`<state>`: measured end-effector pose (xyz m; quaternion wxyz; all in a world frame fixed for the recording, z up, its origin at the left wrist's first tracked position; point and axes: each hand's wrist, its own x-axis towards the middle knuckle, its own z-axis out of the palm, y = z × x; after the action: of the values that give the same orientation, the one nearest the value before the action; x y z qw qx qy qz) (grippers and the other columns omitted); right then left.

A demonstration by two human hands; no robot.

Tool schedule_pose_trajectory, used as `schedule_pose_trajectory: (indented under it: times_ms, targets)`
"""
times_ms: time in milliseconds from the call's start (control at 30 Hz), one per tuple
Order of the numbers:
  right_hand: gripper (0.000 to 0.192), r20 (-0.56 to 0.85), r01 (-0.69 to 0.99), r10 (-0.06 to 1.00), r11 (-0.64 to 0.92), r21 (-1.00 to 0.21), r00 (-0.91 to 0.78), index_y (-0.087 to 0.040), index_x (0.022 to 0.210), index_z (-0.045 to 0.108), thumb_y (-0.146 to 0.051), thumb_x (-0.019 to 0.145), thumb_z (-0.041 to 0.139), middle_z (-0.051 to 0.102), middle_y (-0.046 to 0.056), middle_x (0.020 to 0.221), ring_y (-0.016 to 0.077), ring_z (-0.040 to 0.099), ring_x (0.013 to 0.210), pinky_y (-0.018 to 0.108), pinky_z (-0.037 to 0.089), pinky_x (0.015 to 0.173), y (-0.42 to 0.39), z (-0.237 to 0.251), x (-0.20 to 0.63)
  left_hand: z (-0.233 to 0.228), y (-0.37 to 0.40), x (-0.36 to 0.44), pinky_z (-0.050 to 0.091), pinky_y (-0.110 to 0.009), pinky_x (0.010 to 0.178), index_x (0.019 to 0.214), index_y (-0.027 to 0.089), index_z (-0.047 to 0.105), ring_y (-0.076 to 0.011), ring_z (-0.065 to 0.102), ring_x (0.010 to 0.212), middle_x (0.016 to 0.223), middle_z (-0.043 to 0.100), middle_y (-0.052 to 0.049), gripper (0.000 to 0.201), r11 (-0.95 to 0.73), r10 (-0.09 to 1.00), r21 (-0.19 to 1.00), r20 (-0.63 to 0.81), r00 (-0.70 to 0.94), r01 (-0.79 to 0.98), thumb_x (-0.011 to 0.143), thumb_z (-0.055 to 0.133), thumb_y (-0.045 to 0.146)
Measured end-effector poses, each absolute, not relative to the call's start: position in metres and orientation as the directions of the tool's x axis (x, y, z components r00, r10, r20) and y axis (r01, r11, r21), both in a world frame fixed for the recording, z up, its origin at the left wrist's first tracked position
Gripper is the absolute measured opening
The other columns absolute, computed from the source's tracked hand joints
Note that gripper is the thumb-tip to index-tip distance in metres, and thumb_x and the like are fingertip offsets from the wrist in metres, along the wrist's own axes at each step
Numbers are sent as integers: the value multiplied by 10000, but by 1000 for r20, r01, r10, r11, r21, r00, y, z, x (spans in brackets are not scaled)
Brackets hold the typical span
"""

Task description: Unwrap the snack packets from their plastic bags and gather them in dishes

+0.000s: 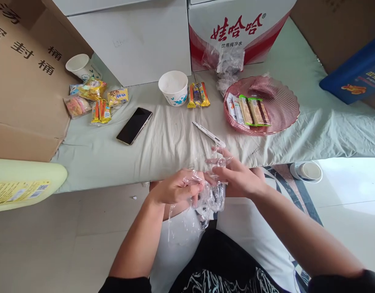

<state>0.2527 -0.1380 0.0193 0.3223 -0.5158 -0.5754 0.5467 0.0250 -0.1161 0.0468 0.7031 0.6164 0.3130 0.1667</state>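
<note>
While the outline of the crinkled clear plastic bag at lower centre is hard to make out, the left hand pinches it; the right hand spreads loosely against it, grip unclear. Cut off at the top edge, a box reads "娃哈哈" near a ribbed pink bowl.

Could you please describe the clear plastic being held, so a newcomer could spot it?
Find the green cloth. At its near edge, the left hand grips crumpled clear plastic; unlike the plastic bundle by the pink bowl, it hangs over the lap.
</note>
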Motion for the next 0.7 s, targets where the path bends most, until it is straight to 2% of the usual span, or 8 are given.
schedule_pose_trajectory:
  times_ms: [100, 233, 300, 367, 433, 500, 633, 700]
  targets:
    - [490, -436, -16, 887, -443, -896, -150, -209, 1261, 532, -312, 798, 653, 777, 49, 897, 170, 711, 699, 328, 610, 675, -136, 12, 248, 41, -115, 19, 508, -287, 503, 737, 202, 732, -162, 676, 532, 775, 767, -92, 394, 207, 713, 966, -256, 653, 152, 918, 638, 540]
    - [491, -451, -183, 886, -428, -885, 111, -244, 1252, 584, -382, 799, 711, 745, 10, 852, 152, 686, 667, 328, 601, 683, -144, 1, 256, 27, -109, 12, 239, -193, 312, 803, 176, 637, -140, 689, 494, 934, 797, -104, 435, 218, 927, 976, -203, 315, -10, 858, 704, 603]
    - [515, -371, -243, 921, -335, -911, 122, -277, 1279, 582, -505, 834, 705, 727, 8, 863, 169, 697, 678, 367, 611, 708, -152, -5, 262, 22, -106, 11, 168, -174, 297, 813, 187, 591, -156, 712, 506, 880, 788, -73, 454, 203, 972, 972, -186, 144, -116, 804, 756, 610]
    - [583, -189, -263, 977, -158, -952, 101, -323, 1307, 576, -661, 841, 671, 720, 37, 972, 206, 722, 784, 417, 620, 781, -157, -14, 271, 22, -104, 9, 143, -169, 289, 800, 199, 554, -151, 690, 464, 812, 778, -47, 470, 219, 975, 954, -206, 81, -207, 771, 782, 609]
    - [702, 18, -195, 996, 35, -980, 91, -380, 1380, 540, -767, 807, 659, 680, 77, 1216, 258, 718, 1026, 453, 608, 901, -157, -23, 279, 24, -104, 5, 135, -172, 279, 783, 215, 508, -129, 618, 374, 760, 775, -20, 485, 284, 958, 910, -258, 122, -301, 752, 789, 610]
    - [839, 147, -47, 987, 150, -988, 68, -423, 1491, 446, -793, 777, 689, 541, 88, 1490, 304, 615, 1303, 480, 557, 1048, -150, -33, 283, 27, -105, 1, 140, -176, 275, 783, 231, 474, -101, 518, 297, 741, 779, 8, 480, 374, 925, 847, -313, 215, -379, 758, 784, 597]
    - [1069, 191, 93, 954, 217, -972, -233, -423, 1633, 253, -751, 753, 765, 299, 65, 1723, 332, 320, 1589, 546, 346, 1272, -128, -39, 274, 24, -109, -6, 141, -198, 279, 810, 256, 503, -42, 288, 214, 634, 716, 50, 413, 501, 862, 747, -387, 328, -437, 821, 721, 605]
    - [978, 210, 87, 903, 259, -962, -374, -387, 1577, 404, -690, 743, 817, 310, 63, 1730, 334, 285, 1609, 555, 301, 1292, -120, -33, 261, 22, -110, -7, 100, -214, 274, 787, 262, 498, -44, 180, 189, 425, 520, 90, 446, 531, 847, 733, -433, 310, -426, 819, 698, 659]
